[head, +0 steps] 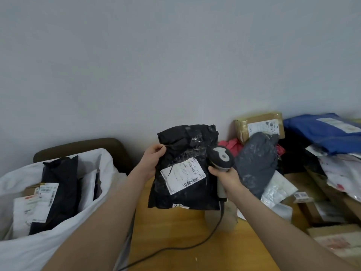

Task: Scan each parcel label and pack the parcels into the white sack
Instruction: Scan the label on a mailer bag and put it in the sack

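- The left forearm reaches forward from the lower left; the left hand (154,156) is raised above the table (175,231), with the thumb on the near face and the fingers curled round the upper left edge of the black parcel (183,145)
- The black parcel is held upright just right of the left hand, between the two hands; its long axis runs near vertical, with the top edge toward the wall
- The label (182,176) faces the camera, below and right of the left hand; it is skewed, with the barcode end pointing down and to the right
- The right forearm reaches forward from the lower right; the right hand (224,176) is wrapped closed round the handle of the scanner (221,157)
- The scanner head stands above the right hand at the parcel's right edge; contact with the parcel cannot be determined
- The cable (195,245) trails down from the right hand across the table
- The white sack (58,251) stands open left of the left arm, with parcels inside
- A grey parcel (256,165), a cardboard box (259,124) and a blue parcel (322,132) are piled right of the right hand
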Action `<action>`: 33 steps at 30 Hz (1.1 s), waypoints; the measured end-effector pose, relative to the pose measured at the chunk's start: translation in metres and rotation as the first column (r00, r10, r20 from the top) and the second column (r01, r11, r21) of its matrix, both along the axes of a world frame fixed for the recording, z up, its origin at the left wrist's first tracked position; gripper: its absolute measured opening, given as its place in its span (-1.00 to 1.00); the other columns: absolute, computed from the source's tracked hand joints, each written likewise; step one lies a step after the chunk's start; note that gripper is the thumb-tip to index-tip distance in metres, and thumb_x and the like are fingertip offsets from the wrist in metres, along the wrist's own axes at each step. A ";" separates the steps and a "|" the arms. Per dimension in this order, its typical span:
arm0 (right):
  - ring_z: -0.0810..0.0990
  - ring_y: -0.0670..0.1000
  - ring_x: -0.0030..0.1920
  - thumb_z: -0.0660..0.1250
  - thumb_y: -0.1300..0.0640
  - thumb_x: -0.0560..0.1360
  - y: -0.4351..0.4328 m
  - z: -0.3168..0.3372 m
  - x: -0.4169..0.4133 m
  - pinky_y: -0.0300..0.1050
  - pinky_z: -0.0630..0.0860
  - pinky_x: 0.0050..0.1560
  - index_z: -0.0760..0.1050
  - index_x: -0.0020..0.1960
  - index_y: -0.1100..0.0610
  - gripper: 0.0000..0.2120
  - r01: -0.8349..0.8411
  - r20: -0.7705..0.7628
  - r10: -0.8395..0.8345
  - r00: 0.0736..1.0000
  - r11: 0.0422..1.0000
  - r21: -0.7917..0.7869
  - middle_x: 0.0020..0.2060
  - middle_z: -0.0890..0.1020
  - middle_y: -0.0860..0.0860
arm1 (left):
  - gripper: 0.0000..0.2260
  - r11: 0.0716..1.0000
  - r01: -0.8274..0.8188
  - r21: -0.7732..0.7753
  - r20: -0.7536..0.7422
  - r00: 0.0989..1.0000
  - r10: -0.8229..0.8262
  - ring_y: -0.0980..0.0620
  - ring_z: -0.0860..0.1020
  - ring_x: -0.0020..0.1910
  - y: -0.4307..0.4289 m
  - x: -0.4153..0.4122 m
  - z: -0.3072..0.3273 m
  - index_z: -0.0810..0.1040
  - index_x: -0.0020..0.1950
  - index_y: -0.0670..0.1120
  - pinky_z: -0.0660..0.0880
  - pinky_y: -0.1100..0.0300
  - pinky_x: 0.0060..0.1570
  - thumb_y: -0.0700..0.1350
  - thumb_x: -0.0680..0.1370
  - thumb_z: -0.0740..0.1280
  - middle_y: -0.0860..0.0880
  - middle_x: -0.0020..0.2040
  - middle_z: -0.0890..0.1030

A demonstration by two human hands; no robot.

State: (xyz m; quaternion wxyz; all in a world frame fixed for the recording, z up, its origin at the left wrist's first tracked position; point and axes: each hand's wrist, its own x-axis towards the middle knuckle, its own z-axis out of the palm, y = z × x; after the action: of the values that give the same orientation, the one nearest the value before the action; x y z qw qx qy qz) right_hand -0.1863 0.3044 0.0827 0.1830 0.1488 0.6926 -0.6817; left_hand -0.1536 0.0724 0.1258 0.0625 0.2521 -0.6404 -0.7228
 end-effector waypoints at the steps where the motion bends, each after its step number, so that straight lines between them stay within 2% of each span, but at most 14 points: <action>1: 0.62 0.16 0.08 0.54 0.25 0.36 -0.002 -0.002 0.001 0.14 0.52 0.20 0.56 0.16 0.23 -0.60 0.009 0.013 -0.009 1.000 1.000 0.010 0.05 0.67 0.13 | -0.86 0.999 -0.016 -0.030 -0.014 1.000 0.015 -0.02 0.54 -0.19 -0.001 -0.002 0.002 0.51 -0.14 -0.12 0.55 0.23 -0.22 -0.25 0.61 0.24 -0.12 -0.16 0.57; 3: 0.64 0.10 -0.08 0.51 0.31 0.35 -0.004 -0.005 0.001 0.03 0.58 -0.04 0.56 0.04 0.19 -0.71 0.068 0.008 -0.069 0.998 0.997 0.025 -0.08 0.67 0.09 | -0.91 0.996 -0.044 -0.078 -0.058 0.998 0.039 -0.01 0.54 -0.12 -0.005 -0.003 0.002 0.53 -0.02 -0.11 0.54 0.31 -0.23 -0.27 0.59 0.26 -0.09 -0.07 0.57; 4: 0.61 0.03 -0.18 0.49 0.35 0.35 -0.006 -0.003 0.000 -0.08 0.55 -0.18 0.53 -0.02 0.16 -0.74 0.111 -0.001 -0.111 0.994 0.993 0.026 -0.16 0.65 0.06 | -0.85 0.997 -0.046 -0.061 -0.071 0.997 0.042 -0.02 0.54 -0.03 -0.007 -0.003 0.002 0.51 0.14 -0.12 0.54 0.31 -0.18 -0.27 0.59 0.27 -0.08 0.03 0.55; 6: 0.56 0.00 -0.24 0.46 0.38 0.35 -0.007 0.002 -0.004 -0.15 0.48 -0.21 0.50 -0.08 0.14 -0.74 0.190 -0.022 -0.189 0.982 0.982 0.024 -0.21 0.61 0.06 | -0.49 0.999 -0.052 -0.013 0.012 0.999 0.052 -0.04 0.51 0.10 -0.013 0.001 -0.001 0.26 0.48 -0.10 0.51 0.19 -0.02 -0.20 0.56 0.34 -0.08 0.22 0.45; 7: 0.58 0.06 -0.20 0.45 0.39 0.35 -0.008 0.003 -0.006 -0.10 0.51 -0.14 0.50 -0.07 0.14 -0.75 0.214 -0.030 -0.213 0.977 0.977 0.021 -0.19 0.61 0.09 | -0.36 0.999 -0.036 -0.012 0.120 0.992 0.038 -0.06 0.53 0.11 -0.016 0.005 -0.003 0.15 0.53 -0.11 0.50 0.13 0.02 -0.13 0.54 0.39 -0.12 0.26 0.45; 8: 0.59 0.11 -0.14 0.45 0.38 0.34 -0.007 0.004 -0.009 -0.03 0.54 -0.06 0.51 -0.06 0.15 -0.75 0.229 -0.035 -0.228 0.973 0.973 0.024 -0.17 0.61 0.10 | -0.31 0.999 0.028 -0.022 0.234 0.972 -0.022 -0.08 0.56 0.09 -0.017 0.010 -0.004 0.19 0.51 -0.15 0.52 0.09 0.03 -0.04 0.49 0.44 -0.14 0.27 0.48; 10: 0.60 0.16 -0.05 0.45 0.35 0.34 -0.007 0.006 -0.012 0.05 0.56 0.05 0.51 -0.04 0.14 -0.74 0.238 -0.042 -0.237 0.971 0.970 0.048 -0.17 0.61 0.09 | -0.37 0.980 0.197 0.000 0.412 0.893 -0.180 -0.09 0.64 0.01 -0.015 0.020 -0.006 0.46 0.31 -0.23 0.60 0.07 -0.05 0.08 0.37 0.50 -0.18 0.16 0.61; 13: 0.61 0.19 -0.03 0.43 0.34 0.34 -0.008 0.006 -0.013 0.15 0.57 0.10 0.48 -0.08 0.10 -0.75 0.219 -0.079 -0.213 0.974 0.972 0.080 -0.20 0.61 0.08 | -0.58 0.974 0.225 -0.035 0.473 0.862 -0.183 -0.11 0.64 0.00 -0.010 0.026 -0.011 0.58 0.12 -0.23 0.59 0.01 0.03 -0.02 0.38 0.53 -0.16 0.01 0.67; 17: 0.58 0.16 -0.03 0.46 0.27 0.36 -0.006 0.008 -0.010 0.08 0.54 0.07 0.47 -0.02 0.08 -0.73 0.197 -0.111 -0.182 0.977 0.970 0.140 -0.13 0.61 0.08 | -0.79 0.983 0.092 -0.158 0.362 0.932 -0.029 -0.04 0.64 -0.14 -0.003 0.021 -0.009 0.61 0.01 -0.23 0.58 0.17 -0.22 -0.16 0.44 0.49 -0.16 -0.04 0.67; 22: 0.59 0.09 -0.16 0.47 0.16 0.39 0.006 0.022 0.014 -0.05 0.50 -0.11 0.50 -0.10 0.12 -0.83 0.093 -0.107 -0.071 0.992 0.971 0.219 -0.23 0.63 0.04 | -0.76 0.960 0.001 -0.281 0.248 0.966 0.072 -0.12 0.62 0.01 -0.010 0.020 -0.006 0.60 0.12 -0.24 0.55 -0.05 0.11 -0.19 0.49 0.44 -0.17 0.01 0.66; 24: 0.62 0.05 -0.30 0.46 0.18 0.41 0.007 0.025 0.029 -0.04 0.55 -0.17 0.54 -0.19 0.14 -0.90 0.033 -0.101 -0.015 0.995 0.983 0.180 -0.37 0.65 0.03 | -0.79 0.946 0.011 -0.325 0.238 0.969 0.071 -0.12 0.62 0.01 -0.010 0.020 -0.007 0.61 0.11 -0.22 0.55 -0.07 0.12 -0.17 0.51 0.42 -0.16 0.01 0.66; 27: 0.50 -0.03 -0.51 0.44 0.25 0.44 0.004 0.027 0.049 -0.13 0.46 -0.37 0.56 -0.24 0.20 -0.90 -0.102 -0.050 0.107 0.993 0.990 0.095 -0.53 0.58 0.01 | -0.81 0.936 0.027 -0.351 0.227 0.972 0.057 -0.11 0.62 0.00 -0.010 0.019 -0.007 0.61 0.09 -0.21 0.55 -0.05 0.11 -0.17 0.52 0.41 -0.14 -0.02 0.66; 29: 0.48 -0.05 -0.53 0.45 0.28 0.43 0.001 0.026 0.058 -0.16 0.43 -0.42 0.55 -0.21 0.21 -0.91 -0.114 -0.020 0.115 0.993 0.993 0.037 -0.52 0.56 0.04 | -0.83 0.939 0.054 -0.340 0.213 0.977 0.021 -0.09 0.62 -0.02 -0.009 0.018 -0.005 0.61 0.07 -0.21 0.57 0.04 0.03 -0.17 0.52 0.41 -0.11 -0.05 0.66; 33: 0.52 -0.01 -0.43 0.49 0.22 0.42 0.005 0.021 0.058 -0.12 0.49 -0.30 0.52 -0.11 0.19 -0.85 -0.052 0.044 0.054 0.998 0.998 -0.047 -0.40 0.59 0.08 | -0.80 0.943 0.208 -0.262 0.227 0.962 -0.149 -0.03 0.64 -0.05 -0.006 0.015 0.014 0.60 0.09 -0.15 0.57 0.14 -0.12 -0.09 0.52 0.40 -0.08 -0.03 0.68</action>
State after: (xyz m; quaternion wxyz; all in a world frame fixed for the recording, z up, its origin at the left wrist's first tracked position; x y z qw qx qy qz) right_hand -0.1286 0.3090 0.1035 0.2201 0.1412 0.6761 -0.6888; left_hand -0.1384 0.0661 0.1398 -0.0340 0.2540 -0.7604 -0.5968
